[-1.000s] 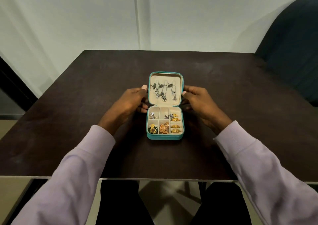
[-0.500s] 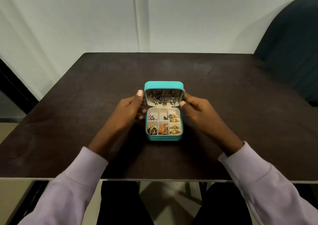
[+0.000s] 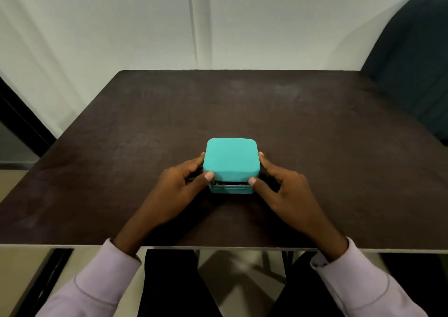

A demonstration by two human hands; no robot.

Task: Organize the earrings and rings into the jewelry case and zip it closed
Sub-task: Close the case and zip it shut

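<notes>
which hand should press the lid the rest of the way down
Either; they mirror each other. The left hand and right hand both hold the lid at its near corners, above the narrow gap.

Jewelry case (image 3: 230, 162) on table (image 3: 315, 147), near centre, slightly toward near edge. Lid down over base, narrow gap left along near side. Left hand (image 3: 179, 185) against case's left side, thumb at near-left corner. Right hand (image 3: 281, 188) against right side, thumb at near-right corner. Chair (image 3: 412, 62) behind table's far right corner. Wall (image 3: 121, 25) behind table.
</notes>
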